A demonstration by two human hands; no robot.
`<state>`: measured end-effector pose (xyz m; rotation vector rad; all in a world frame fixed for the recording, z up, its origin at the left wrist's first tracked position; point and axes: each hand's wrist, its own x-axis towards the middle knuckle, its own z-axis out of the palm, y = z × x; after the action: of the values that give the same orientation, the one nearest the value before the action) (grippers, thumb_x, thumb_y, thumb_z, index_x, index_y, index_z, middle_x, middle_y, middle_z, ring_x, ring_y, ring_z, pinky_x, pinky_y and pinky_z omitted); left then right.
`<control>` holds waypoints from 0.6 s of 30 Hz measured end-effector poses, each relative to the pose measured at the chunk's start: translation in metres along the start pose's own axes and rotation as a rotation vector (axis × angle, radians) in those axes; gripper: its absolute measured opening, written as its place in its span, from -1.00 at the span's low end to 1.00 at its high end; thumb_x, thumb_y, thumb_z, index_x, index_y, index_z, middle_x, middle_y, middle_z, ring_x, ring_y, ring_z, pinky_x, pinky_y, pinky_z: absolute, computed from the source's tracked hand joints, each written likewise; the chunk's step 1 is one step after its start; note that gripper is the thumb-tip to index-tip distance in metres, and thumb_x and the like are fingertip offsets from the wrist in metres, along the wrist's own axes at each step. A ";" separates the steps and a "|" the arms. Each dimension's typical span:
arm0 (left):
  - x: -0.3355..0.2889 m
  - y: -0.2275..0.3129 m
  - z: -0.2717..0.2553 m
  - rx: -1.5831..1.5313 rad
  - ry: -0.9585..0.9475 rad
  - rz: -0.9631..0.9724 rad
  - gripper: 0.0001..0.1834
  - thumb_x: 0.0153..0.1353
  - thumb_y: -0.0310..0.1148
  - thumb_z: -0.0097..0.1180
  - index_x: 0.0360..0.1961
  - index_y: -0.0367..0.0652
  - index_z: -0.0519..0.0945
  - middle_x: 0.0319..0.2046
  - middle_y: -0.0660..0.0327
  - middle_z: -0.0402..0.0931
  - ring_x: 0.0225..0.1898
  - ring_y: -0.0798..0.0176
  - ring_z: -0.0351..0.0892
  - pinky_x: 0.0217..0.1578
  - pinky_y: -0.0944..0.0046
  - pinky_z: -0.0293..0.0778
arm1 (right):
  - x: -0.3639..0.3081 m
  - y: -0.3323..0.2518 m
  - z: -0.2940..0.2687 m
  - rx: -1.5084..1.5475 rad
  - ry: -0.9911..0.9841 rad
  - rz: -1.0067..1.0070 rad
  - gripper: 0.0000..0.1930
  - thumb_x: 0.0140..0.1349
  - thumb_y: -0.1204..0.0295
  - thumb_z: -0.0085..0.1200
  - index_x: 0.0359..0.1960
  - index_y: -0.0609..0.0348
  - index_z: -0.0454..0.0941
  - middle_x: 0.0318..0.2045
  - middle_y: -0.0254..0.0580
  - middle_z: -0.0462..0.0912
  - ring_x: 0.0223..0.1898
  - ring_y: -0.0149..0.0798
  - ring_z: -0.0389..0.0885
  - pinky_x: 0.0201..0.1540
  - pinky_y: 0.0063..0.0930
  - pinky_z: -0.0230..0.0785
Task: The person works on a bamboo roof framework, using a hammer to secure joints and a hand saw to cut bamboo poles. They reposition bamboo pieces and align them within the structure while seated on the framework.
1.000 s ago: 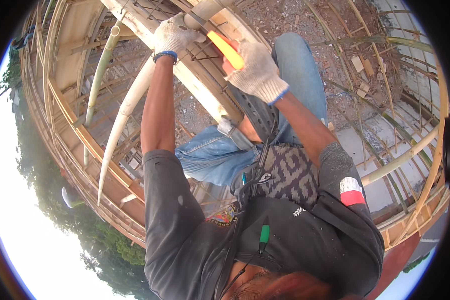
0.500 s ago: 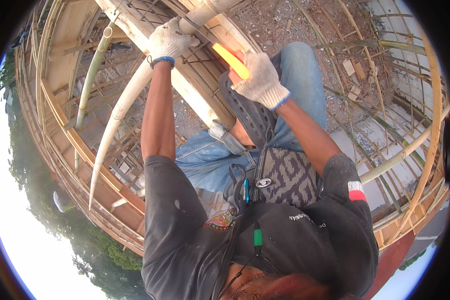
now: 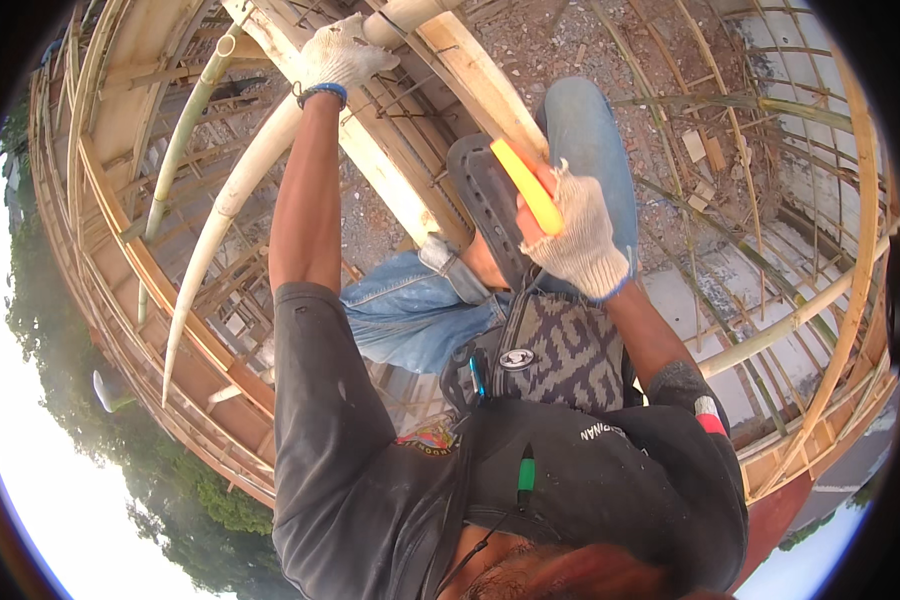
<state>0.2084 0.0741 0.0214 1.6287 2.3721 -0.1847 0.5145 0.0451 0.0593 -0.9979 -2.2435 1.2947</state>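
Both hands are covered by white knitted cotton gloves with a coarse weave. The left hand [image 3: 338, 55] is raised at full arm's length, and its grip is wrapped tight around a pale, smooth, round bamboo pole [image 3: 260, 160] that curves downward and tapers to a point well below the grip. A blue band is seen at the wrist just under that glove.

The right hand [image 3: 573, 235] is held nearer the body, and its grip is pressed together around a bright yellow tool handle [image 3: 526, 185], a smooth, flat-sided bar that projects up and to the left out of the fist. What the handle carries at its far end cannot be told. Just left of that grip lies a dark perforated sandal sole [image 3: 485, 205], touching the fist or very near it. Behind the grip, a bent knee in faded blue denim [image 3: 590, 135] is seen.

A split bamboo beam [image 3: 475, 75], tan and fibrous, runs diagonally between the two grips. Beneath them a lattice of thin bamboo strips [image 3: 820, 300] is spread.
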 end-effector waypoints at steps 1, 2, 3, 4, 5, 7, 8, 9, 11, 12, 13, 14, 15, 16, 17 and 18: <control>0.008 -0.006 0.024 0.031 0.054 0.010 -0.16 -0.05 0.20 0.42 0.23 -0.06 0.67 -0.03 -0.02 0.76 0.00 -0.08 0.77 0.02 0.03 0.67 | 0.015 0.003 -0.014 -0.095 -0.133 0.037 -0.65 0.37 0.27 0.11 0.10 0.17 0.58 -0.22 0.10 0.67 -0.14 -0.10 0.75 -0.09 -0.22 0.58; 0.005 0.005 0.033 0.072 0.056 -0.016 -0.12 -0.03 0.20 0.41 0.31 -0.02 0.62 0.02 -0.01 0.75 0.02 -0.07 0.76 0.06 0.06 0.67 | 0.022 0.004 -0.025 -0.169 -0.267 0.107 -0.60 0.45 0.26 0.04 0.24 0.15 0.54 -0.05 0.12 0.69 0.01 -0.13 0.74 0.03 -0.27 0.59; 0.007 0.015 0.031 0.009 0.032 0.023 -0.10 -0.03 0.21 0.42 0.32 -0.01 0.61 0.02 0.00 0.75 0.02 -0.05 0.76 0.05 0.07 0.67 | 0.030 0.021 0.001 -0.069 -0.062 0.096 -0.62 0.32 0.26 0.14 0.09 0.16 0.64 -0.24 0.11 0.70 -0.23 0.00 0.71 -0.16 -0.20 0.58; 0.001 0.020 0.016 -0.040 0.010 0.025 -0.09 -0.03 0.21 0.42 0.33 -0.01 0.60 0.02 0.01 0.75 0.01 -0.04 0.77 0.05 0.07 0.67 | 0.039 0.036 0.028 0.038 0.125 0.035 -0.65 0.18 0.25 0.24 -0.05 0.17 0.73 -0.44 0.10 0.72 -0.46 0.14 0.69 -0.36 -0.13 0.57; -0.001 0.017 0.005 -0.095 0.018 -0.008 -0.08 -0.04 0.21 0.42 0.35 0.00 0.59 0.01 0.01 0.76 0.01 -0.03 0.77 0.05 0.07 0.67 | 0.023 0.032 0.023 0.033 0.040 0.066 -0.65 0.25 0.27 0.18 -0.01 0.17 0.71 -0.32 0.11 0.70 -0.34 0.07 0.69 -0.26 -0.17 0.57; 0.009 0.022 0.001 -0.106 -0.066 -0.007 -0.06 -0.06 0.21 0.43 0.36 0.02 0.57 0.01 0.02 0.76 0.01 -0.02 0.77 0.05 0.06 0.67 | -0.025 0.015 -0.008 0.009 -0.106 0.151 -0.66 0.38 0.31 0.07 0.09 0.18 0.65 -0.10 0.13 0.68 -0.09 -0.07 0.69 -0.06 -0.24 0.56; -0.009 0.011 -0.009 -0.080 -0.125 -0.054 -0.05 -0.07 0.21 0.44 0.37 0.03 0.57 0.01 0.03 0.76 0.01 -0.01 0.77 0.06 0.06 0.66 | -0.050 -0.005 -0.016 0.040 -0.214 0.174 -0.67 0.45 0.34 0.01 0.13 0.19 0.63 0.02 0.14 0.66 0.03 -0.13 0.69 0.04 -0.27 0.56; -0.006 0.009 -0.020 -0.088 -0.126 -0.075 -0.04 -0.08 0.21 0.44 0.38 0.04 0.56 0.00 0.04 0.76 0.01 -0.01 0.77 0.06 0.06 0.66 | -0.038 -0.001 -0.019 0.036 -0.170 0.114 -0.69 0.43 0.34 0.03 0.09 0.20 0.63 -0.04 0.12 0.66 -0.02 -0.12 0.69 0.00 -0.28 0.55; 0.002 0.020 0.006 0.093 -0.078 -0.076 -0.03 -0.17 0.18 0.49 0.35 0.10 0.58 0.03 0.04 0.75 0.10 -0.05 0.73 0.19 -0.01 0.59 | -0.015 0.024 -0.011 0.044 0.031 -0.009 -0.75 0.30 0.35 0.14 -0.09 0.24 0.66 -0.35 0.07 0.65 -0.30 0.00 0.69 -0.23 -0.25 0.54; 0.001 0.024 0.015 0.045 -0.017 -0.026 -0.08 -0.14 0.19 0.48 0.31 0.08 0.61 0.00 0.04 0.76 0.07 -0.05 0.74 0.18 0.00 0.61 | -0.020 0.032 0.001 0.088 0.175 -0.035 -0.77 0.20 0.35 0.23 -0.22 0.26 0.69 -0.59 0.03 0.65 -0.53 0.11 0.69 -0.41 -0.21 0.53; 0.000 0.032 0.024 0.006 0.046 0.024 -0.12 -0.11 0.20 0.46 0.26 0.05 0.64 -0.03 0.04 0.77 0.05 -0.06 0.75 0.16 0.02 0.63 | 0.026 0.034 0.015 0.009 0.120 0.056 -0.75 0.26 0.31 0.22 -0.22 0.27 0.68 -0.52 0.09 0.67 -0.47 0.09 0.70 -0.38 -0.21 0.54; -0.004 0.019 0.018 -0.041 0.096 0.028 -0.19 -0.12 0.19 0.49 0.19 0.07 0.69 -0.10 0.05 0.78 -0.03 -0.02 0.78 0.04 0.02 0.66 | 0.048 0.024 0.027 0.016 0.085 0.068 -0.75 0.25 0.33 0.21 -0.17 0.27 0.67 -0.51 0.08 0.67 -0.47 0.06 0.71 -0.36 -0.22 0.54; 0.001 0.009 0.009 -0.094 0.146 0.043 -0.25 -0.13 0.19 0.51 0.12 0.10 0.74 -0.16 0.07 0.80 -0.10 0.03 0.81 -0.08 0.02 0.69 | 0.048 0.016 0.034 0.045 0.073 0.069 -0.74 0.25 0.35 0.21 -0.12 0.28 0.66 -0.50 0.08 0.68 -0.46 0.02 0.71 -0.34 -0.22 0.55; -0.010 0.001 -0.006 -0.145 0.049 0.106 -0.27 -0.09 0.21 0.51 0.06 0.03 0.76 -0.22 0.07 0.81 -0.16 0.04 0.82 -0.13 0.03 0.70 | 0.035 0.001 0.033 0.079 0.054 0.062 -0.72 0.25 0.38 0.20 -0.07 0.29 0.64 -0.49 0.07 0.68 -0.46 -0.01 0.72 -0.33 -0.23 0.56; 0.005 -0.005 0.005 -0.033 -0.064 -0.022 -0.09 -0.04 0.18 0.44 0.35 0.02 0.59 -0.09 0.05 0.80 -0.04 0.05 0.80 0.03 0.07 0.69 | 0.015 -0.006 0.019 0.101 0.049 0.056 -0.69 0.24 0.40 0.20 -0.02 0.29 0.63 -0.48 0.06 0.68 -0.45 -0.04 0.73 -0.31 -0.23 0.56; -0.006 -0.007 0.003 -0.057 -0.099 -0.073 -0.09 -0.05 0.18 0.43 0.36 0.05 0.58 -0.09 0.06 0.80 -0.02 0.05 0.79 0.05 0.07 0.68 | -0.028 -0.002 -0.001 0.085 0.097 -0.045 -0.73 0.24 0.46 0.16 -0.06 0.31 0.66 -0.51 0.02 0.68 -0.43 -0.11 0.75 -0.25 -0.23 0.57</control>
<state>0.2044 0.0654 0.0197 1.4737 2.3420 -0.2052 0.5336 0.0244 0.0629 -0.9537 -2.1091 1.2827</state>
